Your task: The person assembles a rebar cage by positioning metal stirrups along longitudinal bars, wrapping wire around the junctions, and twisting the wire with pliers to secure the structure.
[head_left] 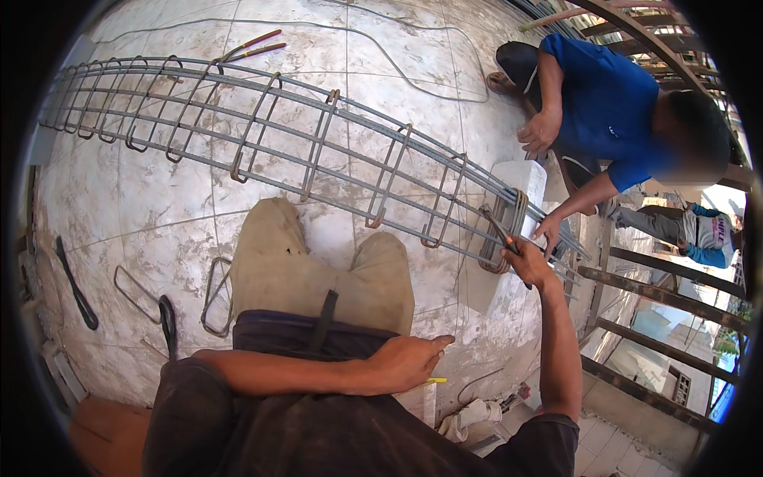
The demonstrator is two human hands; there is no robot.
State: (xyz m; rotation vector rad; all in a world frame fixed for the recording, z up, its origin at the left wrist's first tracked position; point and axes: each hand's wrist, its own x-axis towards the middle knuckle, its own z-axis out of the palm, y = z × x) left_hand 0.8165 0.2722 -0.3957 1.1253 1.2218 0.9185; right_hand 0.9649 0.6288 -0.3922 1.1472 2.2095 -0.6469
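Note:
A long cage of steel reinforcing bars [262, 147] with bent square stirrups stretches across the floor in front of my knees. At its right end, several stirrups [518, 208] are bunched together round the bars. My right hand [528, 262] is closed on pincers [504, 232], with their jaws up against these stirrups. My left hand [404, 366] rests across my lap, index finger stretched out and the other fingers partly hidden, with nothing visible in it. Just below it shows a thin yellow strip [435, 381]; whether the hand touches it is unclear.
A co-worker in a blue shirt [608, 103] crouches at the right, one hand [548, 230] on the bar ends. The cage end rests on a white block [520, 176]. Red-handled cutters [253, 46], loose stirrups [216, 298] and wire [381, 52] lie on the tiles.

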